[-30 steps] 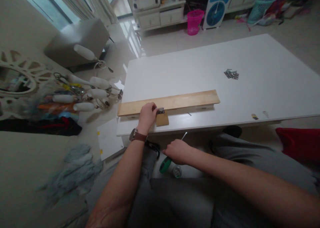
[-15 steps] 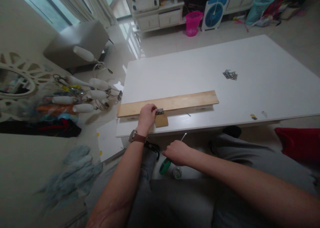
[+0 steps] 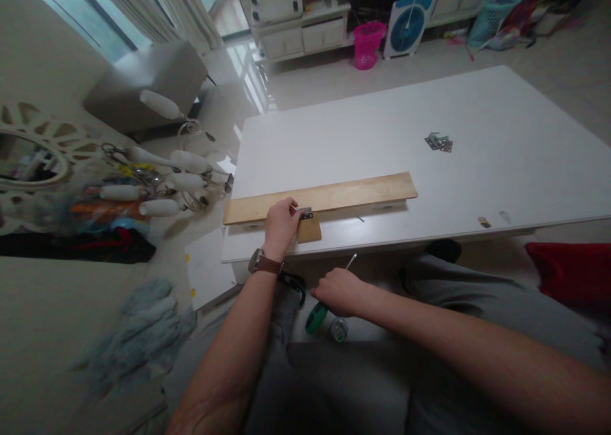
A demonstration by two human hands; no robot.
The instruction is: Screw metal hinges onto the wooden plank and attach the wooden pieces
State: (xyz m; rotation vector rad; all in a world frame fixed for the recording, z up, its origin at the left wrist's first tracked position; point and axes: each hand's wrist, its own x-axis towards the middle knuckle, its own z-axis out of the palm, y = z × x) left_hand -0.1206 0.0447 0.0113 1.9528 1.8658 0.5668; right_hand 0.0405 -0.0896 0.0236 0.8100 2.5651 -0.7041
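Observation:
My left hand (image 3: 281, 221), with a watch on its wrist, pinches the left end of a small metal hinge (image 3: 306, 214). The hinge lies at the near edge of a long light wooden board (image 3: 353, 193), above a small brown wood block (image 3: 310, 230). A thin pale sliver shows at the fingertips, too small to name. My right hand (image 3: 338, 291) is wrapped round a screwdriver (image 3: 315, 318); its green handle sticks out below the fist and its metal tip points up toward the table edge. A screw (image 3: 360, 219) lies right of the block.
The white table (image 3: 329, 142) bears a pile of metal hinges and screws (image 3: 438, 142) at the back right and small bits (image 3: 484, 222) near the front edge. A round clear container (image 3: 338, 329) is below my right hand. A red seat (image 3: 563, 272) stands at right.
My left hand's fingers have shifted slightly at the hinge, and the hinge has tilted a little. My right hand keeps its place with the screwdriver.

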